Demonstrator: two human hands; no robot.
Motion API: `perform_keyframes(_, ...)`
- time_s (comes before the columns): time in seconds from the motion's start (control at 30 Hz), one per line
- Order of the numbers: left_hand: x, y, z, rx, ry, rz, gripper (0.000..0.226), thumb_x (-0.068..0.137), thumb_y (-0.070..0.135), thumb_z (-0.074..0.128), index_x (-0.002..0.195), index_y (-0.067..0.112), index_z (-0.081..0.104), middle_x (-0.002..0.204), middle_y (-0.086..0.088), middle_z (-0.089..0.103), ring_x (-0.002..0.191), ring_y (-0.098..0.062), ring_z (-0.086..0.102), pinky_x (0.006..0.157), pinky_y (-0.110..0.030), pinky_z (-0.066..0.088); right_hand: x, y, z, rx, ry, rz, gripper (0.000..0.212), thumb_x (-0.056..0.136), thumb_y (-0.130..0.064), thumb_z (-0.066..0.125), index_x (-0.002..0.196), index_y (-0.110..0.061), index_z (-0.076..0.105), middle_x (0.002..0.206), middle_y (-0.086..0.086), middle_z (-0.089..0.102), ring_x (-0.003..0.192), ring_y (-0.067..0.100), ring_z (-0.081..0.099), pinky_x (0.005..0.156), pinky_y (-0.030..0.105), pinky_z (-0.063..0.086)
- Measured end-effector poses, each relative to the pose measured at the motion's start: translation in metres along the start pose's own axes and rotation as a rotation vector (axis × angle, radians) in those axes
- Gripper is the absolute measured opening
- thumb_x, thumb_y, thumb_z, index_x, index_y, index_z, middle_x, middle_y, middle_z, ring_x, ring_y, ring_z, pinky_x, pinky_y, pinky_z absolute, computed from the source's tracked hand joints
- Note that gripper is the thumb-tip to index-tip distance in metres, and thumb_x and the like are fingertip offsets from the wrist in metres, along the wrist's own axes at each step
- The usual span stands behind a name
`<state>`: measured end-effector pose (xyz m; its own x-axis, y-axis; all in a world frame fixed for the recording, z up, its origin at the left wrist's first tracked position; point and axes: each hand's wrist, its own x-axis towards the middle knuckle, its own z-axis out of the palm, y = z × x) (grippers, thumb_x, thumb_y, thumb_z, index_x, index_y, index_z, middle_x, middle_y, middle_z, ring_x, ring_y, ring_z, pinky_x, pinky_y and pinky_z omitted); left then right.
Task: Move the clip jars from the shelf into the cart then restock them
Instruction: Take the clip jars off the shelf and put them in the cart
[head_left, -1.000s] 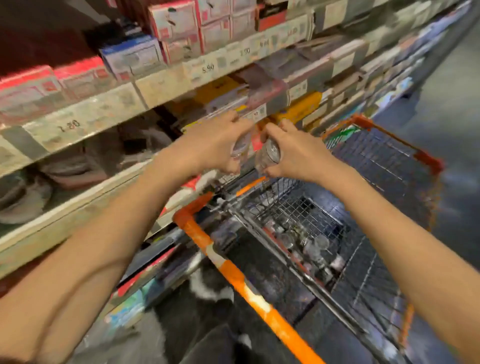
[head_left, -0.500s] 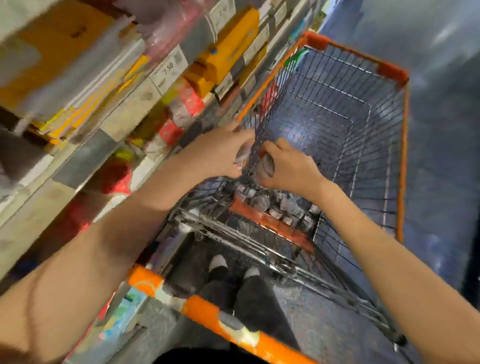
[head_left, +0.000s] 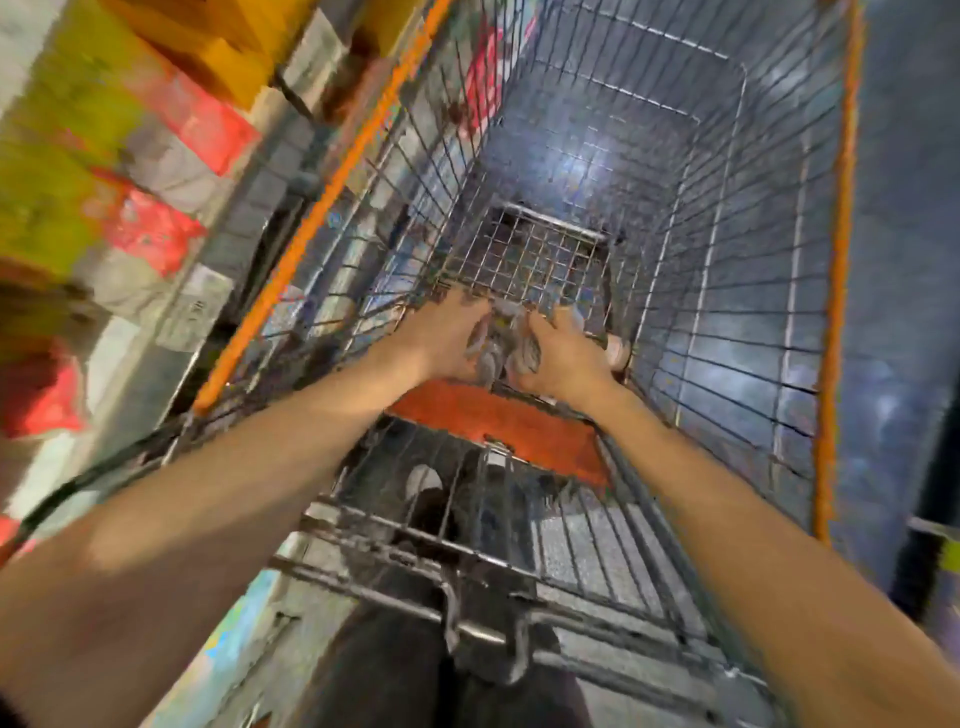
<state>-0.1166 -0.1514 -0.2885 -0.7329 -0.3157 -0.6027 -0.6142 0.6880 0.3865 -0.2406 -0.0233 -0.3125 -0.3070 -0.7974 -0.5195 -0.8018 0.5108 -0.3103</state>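
Inside the cart (head_left: 841, 218), our left hand (head_left: 447, 338) and right hand (head_left: 563, 353) each hold clip jars (head_left: 493, 353), fingers curled around them.

We see our left hand (head_left: 441, 338) and right hand (head_left: 561, 358) side by side, low inside the orange-rimmed wire shopping cart (head_left: 717, 218), just beyond the flat orange plastic seat flap (head_left: 498, 426) at its near end. Between our hands sit small clear clip jars (head_left: 496, 345), touching both; blur hides how many there are. Another small jar (head_left: 618, 351) lies just right of our right hand, against the cart's right wall. The shelf of blurred red and yellow packages (head_left: 130, 171) runs along the cart's left side, close beside it. The dark speckled floor (head_left: 898, 260) lies to the cart's right. Our legs in dark trousers (head_left: 395, 670) stand behind the cart's near end.
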Motion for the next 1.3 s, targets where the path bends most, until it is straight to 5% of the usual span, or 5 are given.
perform_keyframes(0.1,0.022,-0.01,0.023,-0.012,-0.002,0.024,0.064,0.075,0.02,0.073,0.13,0.013,0.042,0.112,-0.006,0.043,0.097,-0.026,0.055,0.083,-0.036,0.051,0.016,0.015,0.025,0.066,-0.059,0.065,0.069,0.085,-0.034,0.065,0.141,-0.016,0.029,0.131,0.014,0.038,0.109,0.034,0.052,0.071,0.037,0.044)
perform_keyframes(0.3,0.06,-0.027,0.042,0.062,-0.027,-0.101,0.066,0.075,0.023,0.075,0.13,0.022,0.038,0.125,-0.012,0.038,0.106,-0.031,0.052,0.09,-0.042,0.051,0.044,0.034,0.065,0.058,-0.087,0.071,0.072,0.083,-0.036,0.065,0.142,-0.016,0.028,0.133,0.018,0.036,0.11,0.037,0.051,0.085,0.042,0.046)
perform_keyframes(0.53,0.076,-0.043,0.057,0.037,-0.029,-0.139,0.074,0.073,0.026,0.078,0.133,0.018,0.036,0.135,-0.016,0.031,0.104,-0.036,0.054,0.082,-0.041,0.049,0.059,0.041,0.085,-0.007,-0.134,0.043,0.072,0.082,-0.038,0.067,0.14,-0.017,0.03,0.132,0.015,0.041,0.112,0.033,0.047,0.09,0.045,0.043)
perform_keyframes(0.73,0.076,-0.054,0.062,0.127,-0.05,-0.199,0.082,0.069,0.04,0.079,0.134,0.022,0.033,0.141,-0.013,0.032,0.122,-0.037,0.043,0.094,-0.05,0.047,0.06,0.046,0.094,0.076,-0.201,0.073,0.067,0.081,-0.035,0.069,0.135,-0.019,0.033,0.134,0.014,0.033,0.119,0.036,0.04,0.086,0.047,0.047)
perform_keyframes(1.3,0.045,-0.047,0.046,0.125,-0.06,-0.09,0.06,0.084,0.034,0.065,0.138,0.026,0.04,0.138,-0.003,0.043,0.125,-0.025,0.042,0.102,-0.043,0.041,0.043,0.031,0.068,0.017,-0.147,0.027,0.049,0.095,-0.038,0.045,0.14,-0.017,0.039,0.144,0.005,0.037,0.131,0.022,0.033,0.107,0.043,0.034)
